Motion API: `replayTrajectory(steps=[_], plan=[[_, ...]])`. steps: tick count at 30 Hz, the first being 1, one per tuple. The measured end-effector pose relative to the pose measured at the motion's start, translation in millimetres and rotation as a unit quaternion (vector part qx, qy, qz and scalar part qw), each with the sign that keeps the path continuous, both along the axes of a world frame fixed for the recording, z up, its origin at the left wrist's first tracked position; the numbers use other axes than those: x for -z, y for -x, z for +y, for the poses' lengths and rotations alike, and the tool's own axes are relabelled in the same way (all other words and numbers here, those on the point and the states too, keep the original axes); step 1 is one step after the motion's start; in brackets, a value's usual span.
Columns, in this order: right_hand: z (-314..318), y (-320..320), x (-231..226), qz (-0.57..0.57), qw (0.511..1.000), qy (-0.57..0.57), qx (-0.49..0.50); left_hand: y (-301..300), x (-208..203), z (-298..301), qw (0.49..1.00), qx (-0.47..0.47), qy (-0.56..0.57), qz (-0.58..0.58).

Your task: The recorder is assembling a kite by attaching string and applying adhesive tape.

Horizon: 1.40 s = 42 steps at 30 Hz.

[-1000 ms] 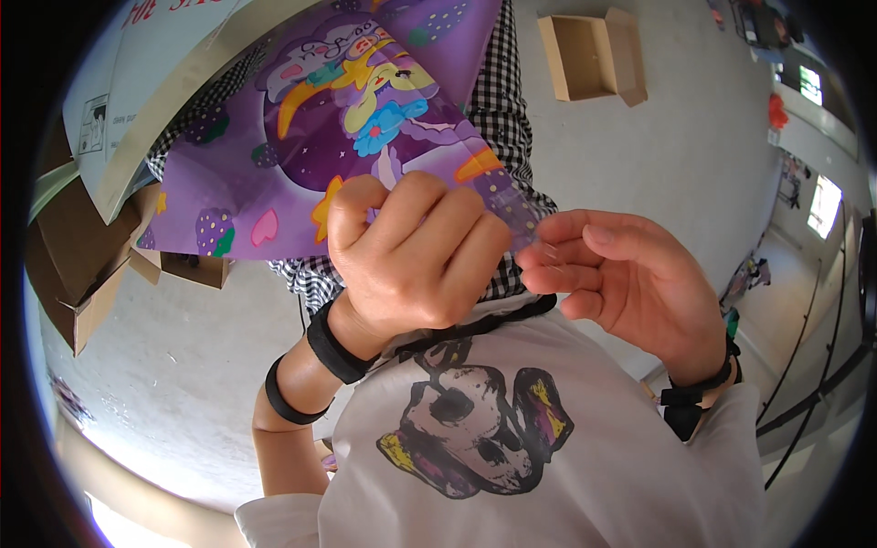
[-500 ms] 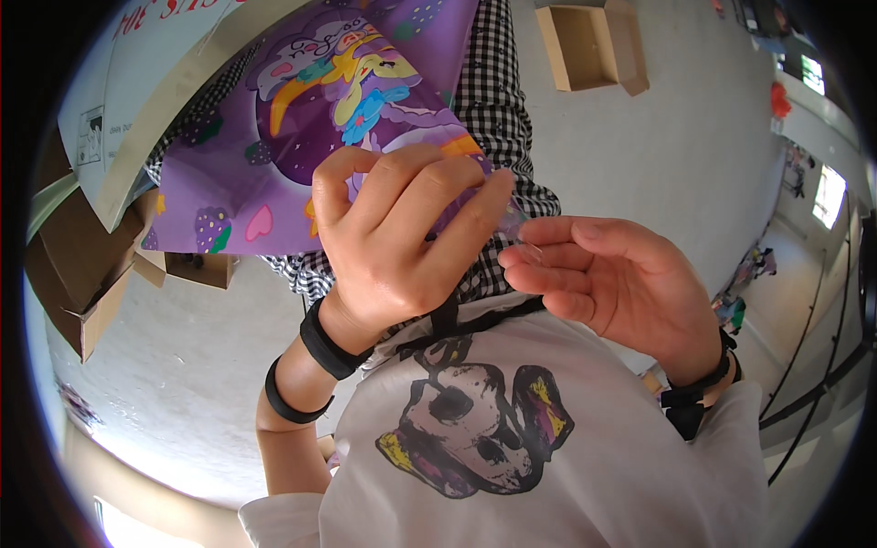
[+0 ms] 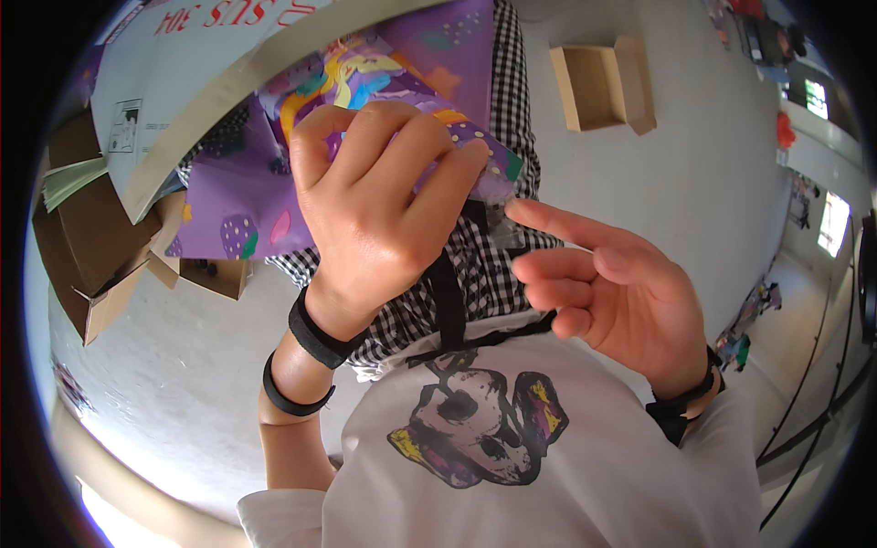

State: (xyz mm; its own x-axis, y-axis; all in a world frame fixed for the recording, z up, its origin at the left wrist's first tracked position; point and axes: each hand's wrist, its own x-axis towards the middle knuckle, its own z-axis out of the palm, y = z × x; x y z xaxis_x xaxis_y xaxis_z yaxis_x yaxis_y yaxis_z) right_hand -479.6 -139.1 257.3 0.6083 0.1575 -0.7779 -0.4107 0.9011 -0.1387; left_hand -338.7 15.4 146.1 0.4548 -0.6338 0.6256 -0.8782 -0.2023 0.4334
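Note:
A glossy purple plastic sheet [image 3: 215, 219], printed with cartoon figures, strawberries and hearts, lies over my lap. My left hand [image 3: 370, 196] is closed over its near right part, the fingertips curled out of sight beneath the knuckles. Clear, crinkled plastic film [image 3: 501, 219] sticks out at the sheet's right corner. My right hand [image 3: 621, 283] is just right of that film, its index finger stretched out and the others loosely bent. The index tip is at the film's edge; whether it touches, I cannot tell. Nothing shows inside the right hand.
A metal-edged board [image 3: 196, 91] with red lettering juts in at the upper left. Opened brown cardboard boxes [image 3: 91, 247] are at the left, and another open box [image 3: 594, 87] sits on the grey floor at the upper right. Dark cables [image 3: 813, 402] run along the far right.
My left hand has moved slightly up and left with the sheet, which is now more crumpled. My right index finger has stretched out and lifted away from the other fingers.

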Motion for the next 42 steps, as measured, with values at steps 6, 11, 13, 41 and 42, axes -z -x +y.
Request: replayTrajectory(steps=[6, 11, 13, 41, 42], plan=[[-17, -18, 7, -0.157, 0.982, 0.097, -0.045, -41, -28, -8, 0.996, -0.085, 0.021, -0.02], [-13, -77, 9, -0.191, 0.85, 0.466, -0.156, -58, -48, -10, 0.988, -0.122, 0.077, -0.053], [-11, -95, 9, -0.348, 0.7, 0.615, -0.102, -60, -56, -12, 0.99, -0.095, 0.092, 0.051], [-52, -169, -44, -0.538, 0.306, 0.785, -0.025, -126, -124, -36, 0.91, 0.165, 0.06, 0.376], [-53, -169, -44, -0.538, 0.305, 0.786, -0.025, -126, -125, -37, 0.91, 0.169, 0.055, 0.375]])
